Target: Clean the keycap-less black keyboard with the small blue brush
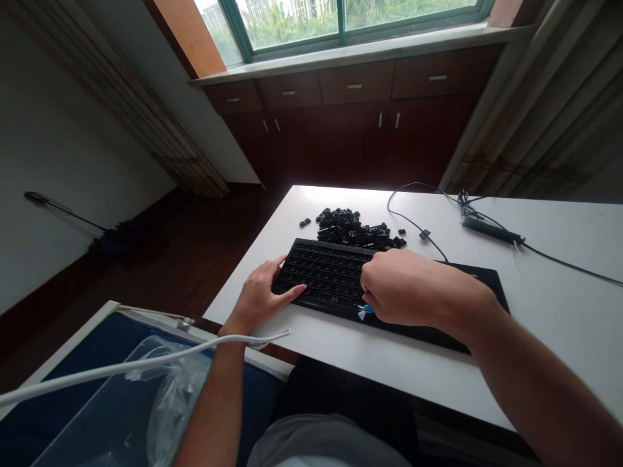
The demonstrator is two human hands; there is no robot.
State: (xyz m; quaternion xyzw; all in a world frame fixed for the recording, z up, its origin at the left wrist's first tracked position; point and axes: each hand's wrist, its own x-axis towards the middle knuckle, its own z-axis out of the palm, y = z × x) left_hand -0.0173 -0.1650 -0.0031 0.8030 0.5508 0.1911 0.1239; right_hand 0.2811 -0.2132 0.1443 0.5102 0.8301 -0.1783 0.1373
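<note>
White table (549, 311) under the fingers (368, 275). Straight beyond them, dark red-brown cabinets (335, 143); higher, green-framed window (292, 26), daylight coming in. Curtains (545, 110) beyond the fingers, both sides. Left of the fingers: pale wall (53, 143), dark floor (195, 243), both dim.

The left hand (259, 290) is resting palm down with its thumb (293, 294) pointing over toward the right hand (406, 285), which is holding its fingers (368, 277) curled like a fist, while the left arm (219, 402) and the right arm (530, 373) are reaching forward, both bare.
</note>
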